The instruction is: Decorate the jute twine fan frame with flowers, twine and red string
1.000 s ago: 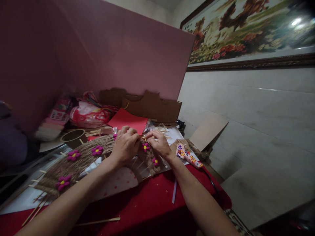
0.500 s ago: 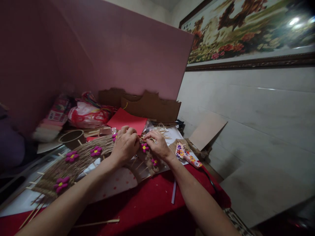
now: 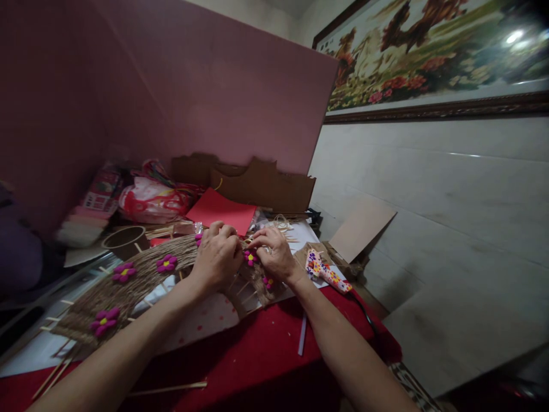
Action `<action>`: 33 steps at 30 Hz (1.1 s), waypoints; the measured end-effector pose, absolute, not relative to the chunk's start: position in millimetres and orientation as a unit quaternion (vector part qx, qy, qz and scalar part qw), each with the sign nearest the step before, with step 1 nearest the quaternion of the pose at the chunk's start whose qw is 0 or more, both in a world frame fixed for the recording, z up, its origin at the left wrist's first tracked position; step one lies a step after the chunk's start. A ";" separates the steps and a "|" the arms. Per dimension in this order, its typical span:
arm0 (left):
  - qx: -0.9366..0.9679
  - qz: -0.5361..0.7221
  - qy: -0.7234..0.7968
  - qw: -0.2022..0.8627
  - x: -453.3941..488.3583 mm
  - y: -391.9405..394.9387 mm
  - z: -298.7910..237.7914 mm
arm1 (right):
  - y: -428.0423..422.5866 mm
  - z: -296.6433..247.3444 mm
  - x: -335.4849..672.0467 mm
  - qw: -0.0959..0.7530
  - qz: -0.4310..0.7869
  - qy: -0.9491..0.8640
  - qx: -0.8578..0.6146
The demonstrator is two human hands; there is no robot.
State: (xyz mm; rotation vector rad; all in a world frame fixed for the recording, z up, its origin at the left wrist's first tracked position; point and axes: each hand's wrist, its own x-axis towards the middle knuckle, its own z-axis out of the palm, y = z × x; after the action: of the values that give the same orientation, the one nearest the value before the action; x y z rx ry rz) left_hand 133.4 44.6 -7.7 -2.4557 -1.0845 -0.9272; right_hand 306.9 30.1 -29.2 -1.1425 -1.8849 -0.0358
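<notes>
A curved, fan-like craft piece (image 3: 90,306) wrapped in brown twine, with thin sticks poking from its edges, lies across the table. Several magenta felt flowers (image 3: 124,272) with yellow centres dot it. My left hand (image 3: 218,254) bends over the upper part of the curve, fingers curled down on it, their tips hidden. Close to its right, my right hand (image 3: 274,256) has thumb and fingers pinched together at the twine just above another magenta flower (image 3: 250,257). Whatever sits in that pinch is too small to make out. White dotted cloth (image 3: 206,320) shows beneath the curve.
A flower-patterned glue gun (image 3: 326,270) lies at the right, with a glue stick (image 3: 302,335) on the red tablecloth (image 3: 257,366). Behind are red paper (image 3: 223,210), a tape roll (image 3: 124,237), plastic bags (image 3: 150,200) and cardboard (image 3: 266,183). A loose stick (image 3: 171,389) lies in front.
The twine-wrapped piece has shifted very slightly left and down. My right fingers have moved a little at the same spot; my left hand stays on the curve.
</notes>
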 end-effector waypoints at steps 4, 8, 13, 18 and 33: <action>-0.867 -0.317 -0.363 0.128 131.4 44.8 -7.9 | 30.0 -30.3 306.2 0.447 -0.016 -0.765 -0.464; -0.879 -0.313 -0.344 0.102 127.3 46.6 -5.9 | 29.8 -31.3 305.2 0.444 -0.012 -0.766 -0.465; -0.883 -0.302 -0.340 0.119 125.5 44.6 -1.1 | 29.8 -31.9 305.0 0.440 -0.011 -0.768 -0.466; -0.863 -0.346 -0.351 0.110 124.7 46.7 0.6 | 29.9 -31.8 305.0 0.439 -0.013 -0.770 -0.462; -0.842 -0.311 -0.406 0.173 117.4 52.9 0.7 | 26.7 -30.6 304.4 0.446 -0.013 -0.782 -0.435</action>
State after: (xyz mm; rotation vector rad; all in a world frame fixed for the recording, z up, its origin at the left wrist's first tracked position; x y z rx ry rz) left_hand 117.4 52.9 0.7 -2.3876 -1.1528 -0.8825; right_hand 304.4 26.7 -30.6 -1.0776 -1.9380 -0.0323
